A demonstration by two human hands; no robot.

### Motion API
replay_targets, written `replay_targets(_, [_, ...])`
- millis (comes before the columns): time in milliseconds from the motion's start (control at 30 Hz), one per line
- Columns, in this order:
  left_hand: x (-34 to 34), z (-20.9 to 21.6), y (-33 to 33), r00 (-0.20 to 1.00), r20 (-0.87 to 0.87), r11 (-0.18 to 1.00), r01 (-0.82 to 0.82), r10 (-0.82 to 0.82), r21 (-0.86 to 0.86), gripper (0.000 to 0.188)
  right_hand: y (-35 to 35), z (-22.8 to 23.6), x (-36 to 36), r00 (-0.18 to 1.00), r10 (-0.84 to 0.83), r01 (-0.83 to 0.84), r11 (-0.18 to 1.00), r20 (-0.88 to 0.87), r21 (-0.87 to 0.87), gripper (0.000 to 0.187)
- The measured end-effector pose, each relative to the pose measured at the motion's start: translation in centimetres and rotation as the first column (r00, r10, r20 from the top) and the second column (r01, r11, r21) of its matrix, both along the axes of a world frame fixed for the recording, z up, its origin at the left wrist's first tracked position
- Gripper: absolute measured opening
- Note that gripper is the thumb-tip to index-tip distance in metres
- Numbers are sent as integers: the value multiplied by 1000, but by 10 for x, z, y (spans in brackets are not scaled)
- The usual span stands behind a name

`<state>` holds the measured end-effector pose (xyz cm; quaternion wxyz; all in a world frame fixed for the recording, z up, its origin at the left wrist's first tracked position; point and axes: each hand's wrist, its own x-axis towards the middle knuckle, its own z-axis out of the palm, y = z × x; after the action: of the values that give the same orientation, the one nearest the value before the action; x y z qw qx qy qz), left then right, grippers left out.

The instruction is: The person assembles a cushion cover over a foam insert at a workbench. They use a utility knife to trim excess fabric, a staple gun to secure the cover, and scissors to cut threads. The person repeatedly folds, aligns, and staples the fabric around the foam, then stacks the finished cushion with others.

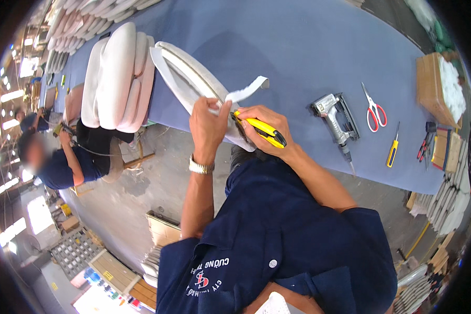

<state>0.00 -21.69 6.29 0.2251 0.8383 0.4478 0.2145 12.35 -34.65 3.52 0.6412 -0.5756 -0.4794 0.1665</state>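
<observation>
A padded piece covered in whitish fabric lies tilted at the table's near edge, its underside partly facing up. My left hand is closed at its rim, pinching a white fabric strip whose loose end curls up to the right. Close beside it, my right hand grips a yellow and black utility knife. The knife's tip is against the edge of the padded piece near my left fingers. The blade itself is too hidden to make out.
On the blue table to the right lie a staple gun, red-handled scissors and a yellow screwdriver. A cardboard box stands beyond. Stacked white cushions rise at left. Another person works at far left.
</observation>
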Motion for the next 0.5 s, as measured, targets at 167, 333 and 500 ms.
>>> replay_targets(167, [-1, 3, -14, 996, -6, 995, 92, -93, -29, 23, -5, 3, 8, 993, 66, -72, 996, -98, -59, 13])
replay_targets(333, [1, 9, -8, 985, 18, 979, 174, -173, -109, 17, -2, 0, 16, 976, 79, -81, 997, -201, 0, 14])
replay_targets(500, [3, 7, -6, 974, -66, 976, 213, -215, -35, 12, -7, 2, 17, 993, 49, -54, 998, -105, -44, 14])
